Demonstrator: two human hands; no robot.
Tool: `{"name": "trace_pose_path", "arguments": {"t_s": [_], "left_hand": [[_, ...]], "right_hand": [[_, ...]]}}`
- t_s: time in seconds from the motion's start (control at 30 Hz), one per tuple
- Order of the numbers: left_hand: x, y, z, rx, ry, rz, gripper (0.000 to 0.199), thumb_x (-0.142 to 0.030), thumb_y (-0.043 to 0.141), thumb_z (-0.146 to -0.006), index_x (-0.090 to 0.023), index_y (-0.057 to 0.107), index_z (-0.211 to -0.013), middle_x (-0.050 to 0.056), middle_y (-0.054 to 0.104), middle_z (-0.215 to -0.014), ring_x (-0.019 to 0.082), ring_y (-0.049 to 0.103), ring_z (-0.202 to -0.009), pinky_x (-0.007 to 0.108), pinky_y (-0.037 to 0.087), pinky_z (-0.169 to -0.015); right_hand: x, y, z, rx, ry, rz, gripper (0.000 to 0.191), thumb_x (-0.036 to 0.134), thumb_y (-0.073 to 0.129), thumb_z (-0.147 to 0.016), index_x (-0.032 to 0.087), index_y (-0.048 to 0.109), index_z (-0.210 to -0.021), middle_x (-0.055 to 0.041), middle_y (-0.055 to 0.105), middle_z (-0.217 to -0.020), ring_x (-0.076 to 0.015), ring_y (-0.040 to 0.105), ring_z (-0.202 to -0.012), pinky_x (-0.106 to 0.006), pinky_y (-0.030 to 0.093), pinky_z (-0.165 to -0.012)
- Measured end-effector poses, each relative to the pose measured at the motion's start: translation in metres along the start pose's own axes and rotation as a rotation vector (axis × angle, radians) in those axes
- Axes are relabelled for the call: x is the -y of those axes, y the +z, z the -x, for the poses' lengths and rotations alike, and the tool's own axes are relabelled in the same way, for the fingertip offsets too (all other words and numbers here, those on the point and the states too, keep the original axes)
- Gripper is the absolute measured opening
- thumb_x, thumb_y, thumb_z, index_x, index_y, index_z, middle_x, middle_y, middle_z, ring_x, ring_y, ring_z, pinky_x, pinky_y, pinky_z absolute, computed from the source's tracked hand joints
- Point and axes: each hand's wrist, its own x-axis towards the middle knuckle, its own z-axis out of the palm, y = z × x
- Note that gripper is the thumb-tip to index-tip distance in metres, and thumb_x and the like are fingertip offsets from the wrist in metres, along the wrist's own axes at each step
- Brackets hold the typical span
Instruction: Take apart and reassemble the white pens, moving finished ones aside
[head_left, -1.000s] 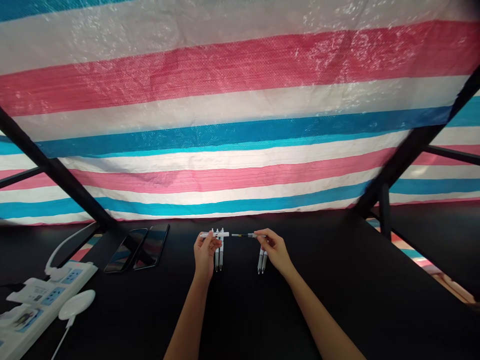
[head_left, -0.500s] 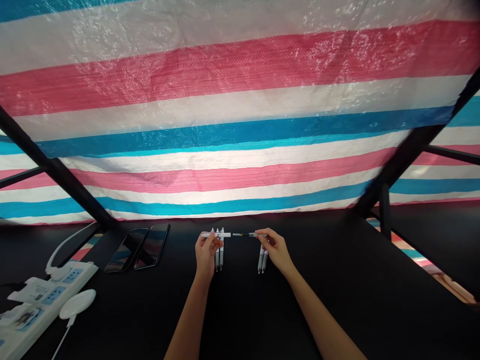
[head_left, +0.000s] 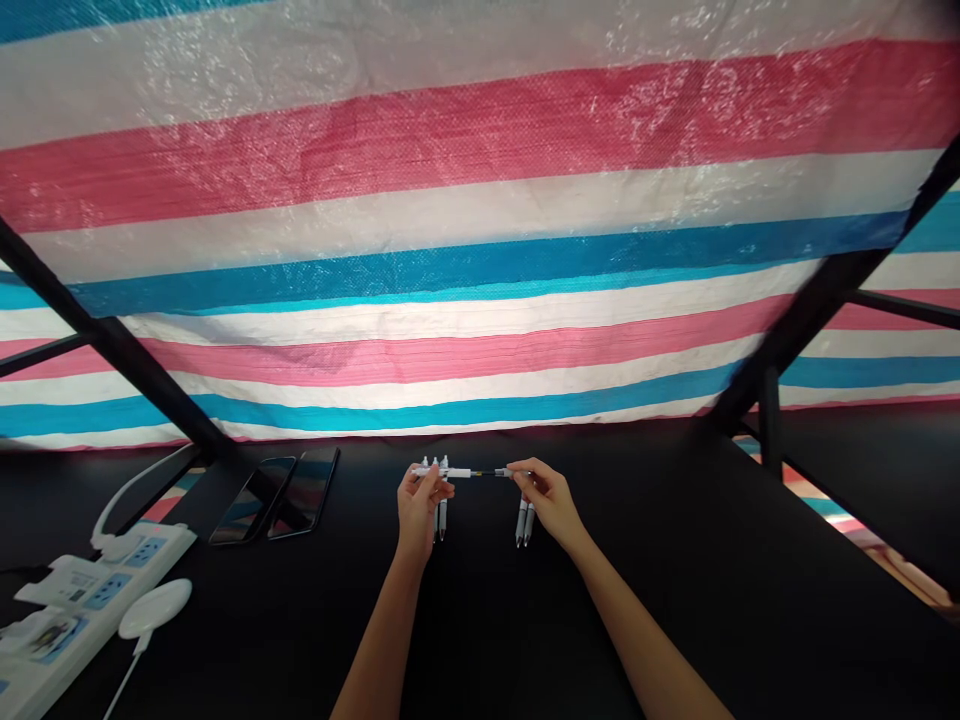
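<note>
My left hand (head_left: 418, 508) is closed on a white pen barrel (head_left: 459, 473), held level and pointing right. Between the thumb and fingers of my right hand (head_left: 547, 495) is a pen refill (head_left: 487, 473), dark along its middle with a clear-grey end at my fingertips. The refill's left end is in line with the barrel's open end and appears to sit just inside it. Several white pens (head_left: 442, 515) lie side by side under my left hand, partly hidden by it. Two more white pens (head_left: 525, 523) lie beside my right hand, their tips toward me.
Two dark phones (head_left: 253, 500) lie on the black table (head_left: 495, 620) at the left. Nearer on that side are a white power strip (head_left: 105, 600) with plugs and a round white charger (head_left: 155, 608). Behind hangs a striped plastic sheet (head_left: 465, 350) between black metal posts (head_left: 795, 320).
My left hand has moved slightly right with the barrel, closing the gap to the refill. Less of the refill shows now. My right hand has barely moved.
</note>
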Motion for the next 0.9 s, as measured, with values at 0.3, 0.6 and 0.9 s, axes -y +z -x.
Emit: {"name": "trace_pose_path", "arguments": {"t_s": [0.3,0.6,0.9], "left_hand": [[0.0098,0.0084,0.007,0.124,-0.041,-0.091,0.032,-0.037,0.074,-0.062,-0.017,0.05,-0.068,-0.001,0.061,-0.05,0.011,0.058,-0.046,0.022,0.048,-0.051],[0.0109,0.0061,0.0057,0.142,-0.041,-0.093,0.032,-0.037,0.074,-0.063,-0.017,0.049,-0.066,-0.001,0.062,-0.05,0.011,0.06,-0.048,0.022,0.049,-0.051],[0.0087,0.0067,0.0068,0.168,-0.055,-0.089,0.032,-0.036,0.074,-0.064,-0.017,0.048,-0.066,-0.001,0.061,-0.05,0.011,0.059,-0.048,0.021,0.049,-0.051]], "right_hand": [[-0.0021,0.0038,0.0012,0.028,0.001,0.058,0.032,0.047,0.054,-0.081,0.019,0.067,-0.089,-0.0028,0.056,-0.072,-0.0105,0.048,-0.051,-0.023,0.039,-0.045],[0.0024,0.0037,0.0015,0.033,0.011,0.066,0.032,0.047,0.054,-0.081,0.019,0.067,-0.089,-0.0034,0.057,-0.073,-0.0114,0.049,-0.052,-0.024,0.04,-0.045],[0.0019,0.0028,0.0015,0.033,0.032,0.053,0.033,0.047,0.054,-0.081,0.017,0.067,-0.09,-0.0042,0.06,-0.072,-0.0114,0.049,-0.051,-0.025,0.04,-0.046]]}}
